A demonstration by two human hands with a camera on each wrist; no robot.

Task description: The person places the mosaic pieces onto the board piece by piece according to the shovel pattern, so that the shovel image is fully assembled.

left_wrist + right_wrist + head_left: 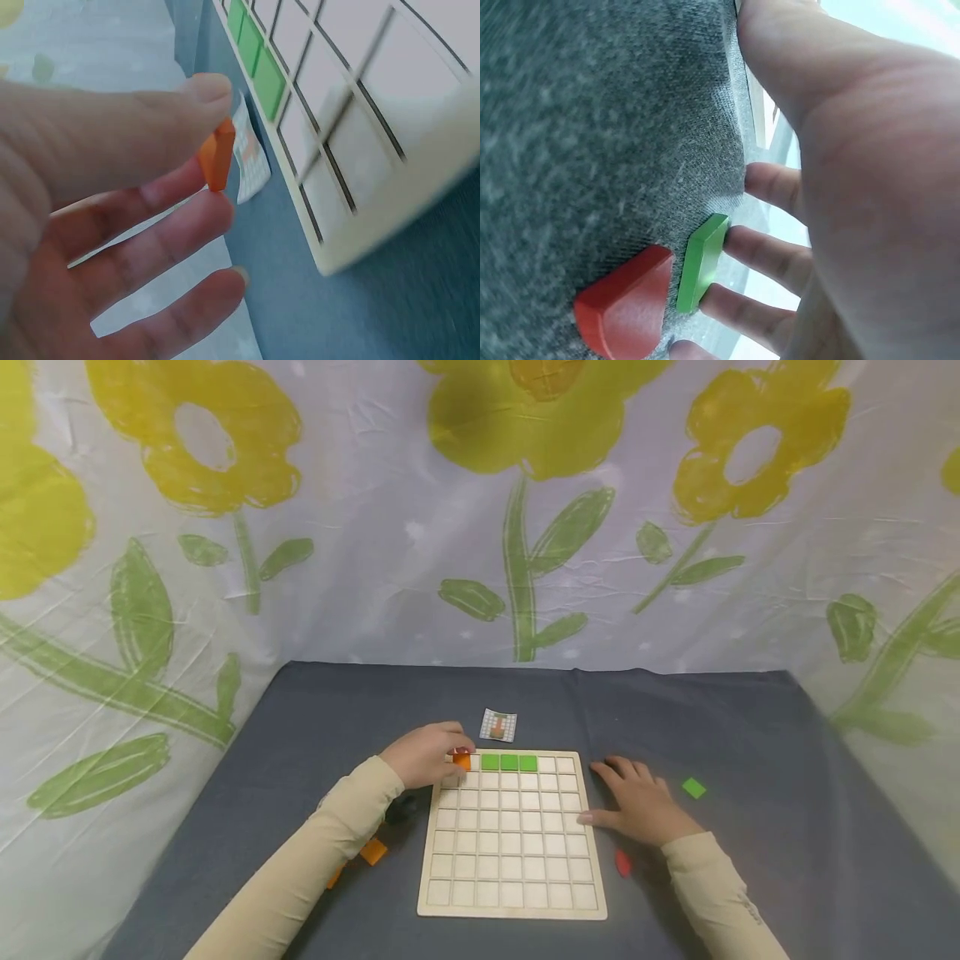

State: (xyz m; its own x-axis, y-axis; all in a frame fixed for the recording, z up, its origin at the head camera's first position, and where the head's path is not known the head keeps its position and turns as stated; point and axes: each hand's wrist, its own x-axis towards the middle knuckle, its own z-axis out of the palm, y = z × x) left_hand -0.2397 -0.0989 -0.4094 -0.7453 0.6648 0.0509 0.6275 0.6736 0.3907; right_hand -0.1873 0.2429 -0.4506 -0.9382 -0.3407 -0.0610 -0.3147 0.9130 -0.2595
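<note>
My left hand [426, 755] pinches an orange square tile [217, 155] between thumb and fingers, over the top-left corner of a pale wooden grid board [512, 912]. Three green tiles [509, 762] sit side by side in the board's top row. By the board's right edge is my right hand [637, 802], palm down with fingers spread and thumb at the edge. It holds nothing. A loose green tile [703, 262] and a red piece with a curved side [626, 307] lie on the cloth near that hand.
A small printed card [498, 725] with a grid picture lies just beyond the board. Orange tiles [372, 851] are scattered left of the board, partly behind the left forearm. Dark grey cloth [375, 702] covers the table, and a flower-print curtain [360, 527] hangs behind it.
</note>
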